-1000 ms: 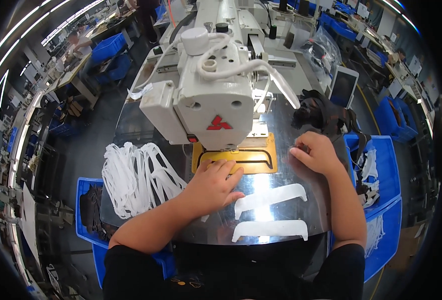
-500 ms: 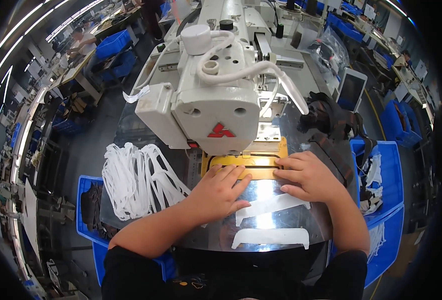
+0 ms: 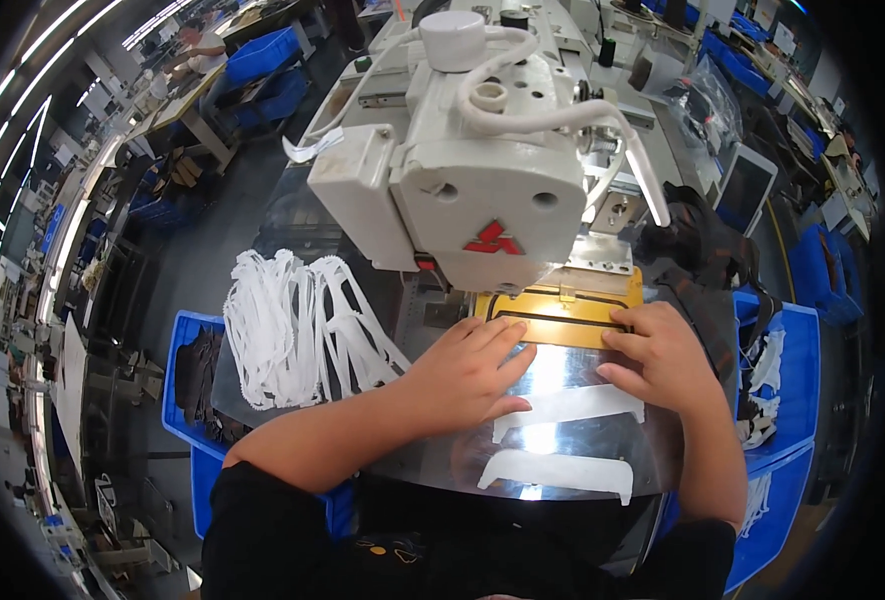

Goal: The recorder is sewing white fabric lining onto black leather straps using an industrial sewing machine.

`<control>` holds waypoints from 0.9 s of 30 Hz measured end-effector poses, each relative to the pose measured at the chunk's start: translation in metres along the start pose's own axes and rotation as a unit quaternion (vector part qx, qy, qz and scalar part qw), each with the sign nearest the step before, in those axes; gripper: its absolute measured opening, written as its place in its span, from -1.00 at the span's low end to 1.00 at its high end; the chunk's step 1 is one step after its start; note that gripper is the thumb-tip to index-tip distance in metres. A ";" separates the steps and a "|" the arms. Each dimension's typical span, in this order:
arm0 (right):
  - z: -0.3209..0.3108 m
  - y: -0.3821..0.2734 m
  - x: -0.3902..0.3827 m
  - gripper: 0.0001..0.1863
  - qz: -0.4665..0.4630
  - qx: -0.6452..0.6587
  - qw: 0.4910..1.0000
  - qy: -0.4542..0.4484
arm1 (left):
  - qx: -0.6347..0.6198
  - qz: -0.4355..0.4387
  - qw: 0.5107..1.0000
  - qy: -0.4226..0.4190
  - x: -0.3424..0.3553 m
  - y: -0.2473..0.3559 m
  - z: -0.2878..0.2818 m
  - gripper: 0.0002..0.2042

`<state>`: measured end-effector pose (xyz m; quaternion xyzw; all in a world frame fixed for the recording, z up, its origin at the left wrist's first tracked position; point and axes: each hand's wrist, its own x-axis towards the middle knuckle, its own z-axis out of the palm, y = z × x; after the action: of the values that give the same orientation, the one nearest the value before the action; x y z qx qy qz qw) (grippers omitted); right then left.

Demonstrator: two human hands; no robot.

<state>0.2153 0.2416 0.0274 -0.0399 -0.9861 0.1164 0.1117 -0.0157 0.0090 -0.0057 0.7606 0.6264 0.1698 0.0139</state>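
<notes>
A yellow template plate [image 3: 552, 333] with dark slots lies under the head of a white sewing machine [image 3: 492, 205]. My left hand [image 3: 467, 375] rests its outstretched fingers on the plate's near left part, thumb apart. At the plate's right end, my right hand [image 3: 657, 355] touches it with its fingertips, its thumb spread away. Both hands are open. Closer to me on the shiny metal table, a white curved strip [image 3: 572, 405] lies between my hands. A second white strip [image 3: 557, 468] lies near the table's front edge. The needle area is mostly hidden by the machine head.
Left of my forearm, a heap of white cut pieces [image 3: 272, 330] covers the table. A blue bin [image 3: 174, 400] with dark fabric stands beyond it. Blue bins [image 3: 797, 370] with white and dark pieces stand at the right. Behind my right hand lies dark fabric [image 3: 697, 245] near a tablet [image 3: 745, 188].
The whole view has shifted, with things appearing farther right. The yellow plate also sits farther right relative to the machine head. Both hands have stayed on it, moving right along with it.
</notes>
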 end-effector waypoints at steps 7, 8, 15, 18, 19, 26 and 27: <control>0.007 0.007 -0.002 -0.51 0.042 -0.014 0.999 0.012 | 0.004 -0.005 1.000 0.005 -0.002 0.000 0.003 -0.38; 0.010 0.010 -0.002 -0.51 0.055 -0.010 0.998 0.018 | 0.002 -0.008 1.000 0.004 -0.003 -0.002 0.005 -0.38; 0.012 0.011 0.000 -0.47 0.087 -0.009 0.996 0.021 | 0.016 -0.015 1.000 0.006 -0.004 0.004 0.001 -0.37; 0.011 0.012 0.001 -0.45 0.096 -0.011 0.995 0.015 | 0.030 -0.024 0.999 0.006 -0.004 0.003 0.000 -0.36; 0.011 0.011 0.002 -0.46 0.099 -0.011 0.995 0.014 | 0.040 -0.029 0.999 0.011 -0.004 0.003 0.000 -0.35; 0.014 0.012 0.009 -0.47 0.098 0.008 0.995 0.009 | 0.062 -0.108 0.992 0.022 -0.019 0.015 -0.032 -0.35; 0.012 0.013 0.007 -0.47 0.100 0.008 0.995 0.008 | 0.080 -0.170 0.982 0.021 -0.022 0.023 -0.051 -0.36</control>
<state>0.2060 0.2523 0.0141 -0.1384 -0.9752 0.1350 0.1075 -0.0116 -0.0266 0.0420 0.6378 0.7585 0.1301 -0.0321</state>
